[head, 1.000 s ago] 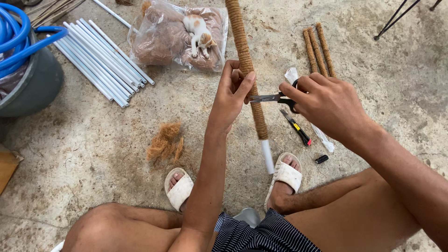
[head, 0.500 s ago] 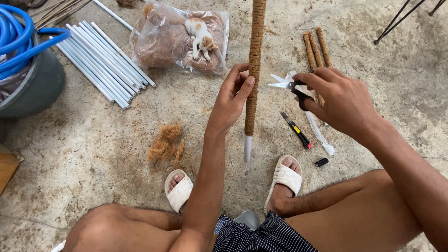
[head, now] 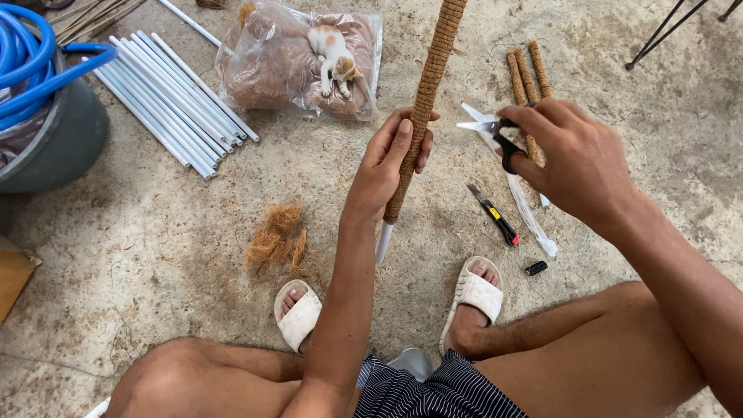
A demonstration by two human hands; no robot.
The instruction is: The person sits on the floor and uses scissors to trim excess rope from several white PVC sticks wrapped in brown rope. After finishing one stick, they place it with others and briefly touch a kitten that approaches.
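The left hand (head: 391, 159) is closed around a fibre-wrapped pole (head: 422, 116), which stands nearly upright over the concrete floor (head: 155, 232), its top leaving the frame at 12 o'clock. The brown wrapping looks complete down to just below the grip, where a short bare white tip (head: 385, 241) shows; so I judge this pole wrapped along its visible length, with at most trimming or tying off left. The right hand (head: 569, 159), at 3 o'clock of the pole, has its fingers through the black handles of a pair of scissors (head: 487, 128), blades slightly parted, pointing toward the pole but clear of it.

Finished work seems to lie at 1 o'clock: 3 wrapped sticks (head: 526, 77) side by side on the floor. A bundle of bare white pipes (head: 174, 101) at 10 o'clock suggests more poles remain unwrapped.

As for containers, a clear plastic bag (head: 271, 66) at 11 o'clock is stuffed with brown fibre, and a small white and orange kitten (head: 334, 54) lies on top of it. A grey bucket (head: 62, 147) at 9 o'clock holds coiled blue hose (head: 31, 54). A loose tuft of fibre (head: 275, 236) lies at 8 o'clock; a yellow and black utility knife (head: 495, 217) lies at 4 o'clock.
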